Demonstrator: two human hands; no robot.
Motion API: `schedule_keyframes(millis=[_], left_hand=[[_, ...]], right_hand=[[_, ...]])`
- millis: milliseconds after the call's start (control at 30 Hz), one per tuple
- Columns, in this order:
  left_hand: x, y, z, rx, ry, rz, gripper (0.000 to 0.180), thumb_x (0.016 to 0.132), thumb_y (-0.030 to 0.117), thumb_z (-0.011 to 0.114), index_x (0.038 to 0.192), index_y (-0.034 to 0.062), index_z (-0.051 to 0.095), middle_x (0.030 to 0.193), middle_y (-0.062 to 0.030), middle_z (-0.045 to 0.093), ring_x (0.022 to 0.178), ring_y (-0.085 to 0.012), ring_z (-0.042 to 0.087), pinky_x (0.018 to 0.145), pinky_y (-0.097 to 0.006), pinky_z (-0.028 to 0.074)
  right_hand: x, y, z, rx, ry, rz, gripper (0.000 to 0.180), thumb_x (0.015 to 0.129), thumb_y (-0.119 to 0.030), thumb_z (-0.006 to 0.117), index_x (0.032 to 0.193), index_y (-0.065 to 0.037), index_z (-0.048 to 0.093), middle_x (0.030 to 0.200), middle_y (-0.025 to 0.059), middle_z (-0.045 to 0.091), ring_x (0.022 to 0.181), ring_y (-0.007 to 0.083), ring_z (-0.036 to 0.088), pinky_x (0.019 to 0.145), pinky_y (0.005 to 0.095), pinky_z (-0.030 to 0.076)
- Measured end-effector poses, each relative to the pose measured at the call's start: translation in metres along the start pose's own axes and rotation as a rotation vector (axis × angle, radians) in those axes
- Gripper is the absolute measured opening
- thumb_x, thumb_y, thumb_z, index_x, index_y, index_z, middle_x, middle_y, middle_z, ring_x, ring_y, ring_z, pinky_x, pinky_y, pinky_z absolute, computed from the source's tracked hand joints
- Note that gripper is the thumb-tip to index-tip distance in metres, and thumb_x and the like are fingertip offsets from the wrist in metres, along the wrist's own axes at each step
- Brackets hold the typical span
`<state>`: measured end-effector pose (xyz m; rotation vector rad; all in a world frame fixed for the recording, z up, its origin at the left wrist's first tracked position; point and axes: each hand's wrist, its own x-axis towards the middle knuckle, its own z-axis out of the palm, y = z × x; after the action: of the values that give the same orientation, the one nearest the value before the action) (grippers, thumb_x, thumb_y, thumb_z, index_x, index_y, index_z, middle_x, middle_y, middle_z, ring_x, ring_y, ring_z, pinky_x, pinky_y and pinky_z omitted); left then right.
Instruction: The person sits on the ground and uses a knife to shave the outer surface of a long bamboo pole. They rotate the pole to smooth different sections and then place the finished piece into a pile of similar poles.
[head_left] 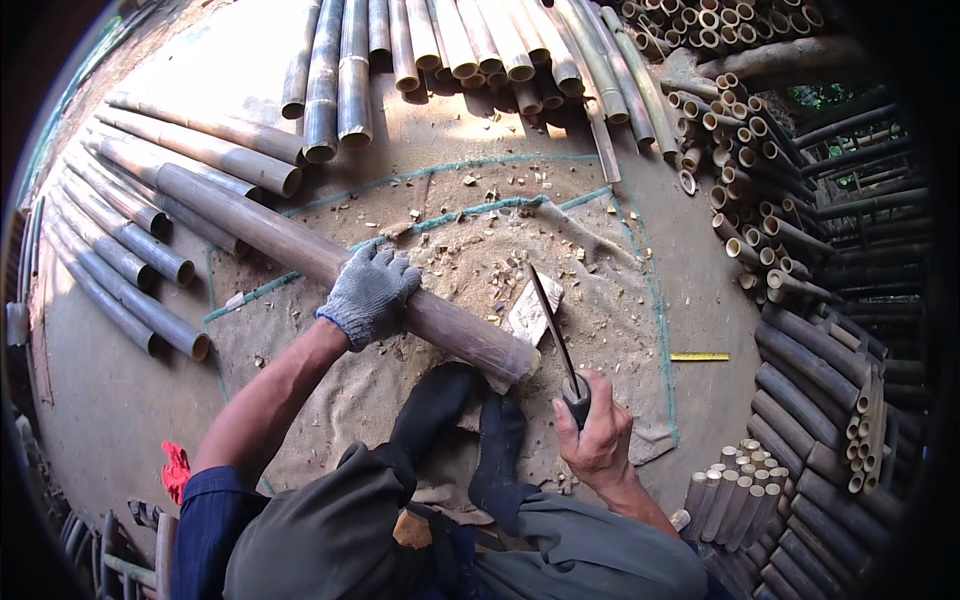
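Note:
My left hand (372,296), in a grey knitted glove with a blue cuff, is closed over a long brown bamboo pole (245,222). The pole slants from the far left down to its near end just beyond my feet. In my bare right hand (600,437) is a black-handled tool with a long thin dark blade (553,325). I see the blade nearly edge-on and cannot tell whether it is a saw or a knife. It points up and away, just right of the pole's near end. A pale block (536,312) lies behind the blade.
Sawn bamboo scraps litter a brown cloth (600,380) with green edging. Bamboo poles fan out at the left (120,240) and far side (355,80). Cut tubes are stacked at right (790,235); short ones (738,500) stand nearer. A yellow measuring strip (700,356) and red cloth (175,470) lie aside.

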<state>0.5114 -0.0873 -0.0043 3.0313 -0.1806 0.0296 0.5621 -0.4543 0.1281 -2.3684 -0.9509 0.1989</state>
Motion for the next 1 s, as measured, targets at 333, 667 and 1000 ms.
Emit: schedule_keyframes(millis=[333,667,1000], left_hand=[[0.007,-0.013,-0.013,-0.086,-0.103,0.080,0.078,0.060,0.037,0.099,0.126,0.0119,0.066,0.123,-0.0125,0.068,0.125,-0.0358,0.064,0.114,-0.052,0.049],[0.005,-0.103,-0.048,0.040,-0.501,-0.051,0.071,0.055,0.035,0.101,0.117,0.0124,0.075,0.117,-0.0103,0.076,0.118,-0.0324,0.072,0.108,-0.045,0.053],[0.002,-0.045,-0.080,-0.042,-0.647,-0.052,0.070,0.061,0.048,0.103,0.111,0.0095,0.074,0.102,-0.0148,0.078,0.105,-0.0366,0.077,0.093,-0.049,0.062]], right_hand=[[-0.012,0.060,0.052,0.051,-0.172,0.555,0.046,0.097,-0.027,0.084,0.121,0.000,0.055,0.097,0.0262,0.072,0.090,0.0526,0.072,0.080,0.0587,0.055],[0.003,0.047,0.098,0.123,0.070,0.140,0.061,0.084,-0.011,0.092,0.134,0.002,0.059,0.135,0.0229,0.065,0.118,0.0454,0.067,0.102,0.0509,0.055],[-0.006,0.065,0.051,0.151,0.016,0.334,0.064,0.083,-0.001,0.090,0.140,-0.001,0.060,0.132,0.0237,0.070,0.122,0.0449,0.070,0.104,0.0486,0.055]])
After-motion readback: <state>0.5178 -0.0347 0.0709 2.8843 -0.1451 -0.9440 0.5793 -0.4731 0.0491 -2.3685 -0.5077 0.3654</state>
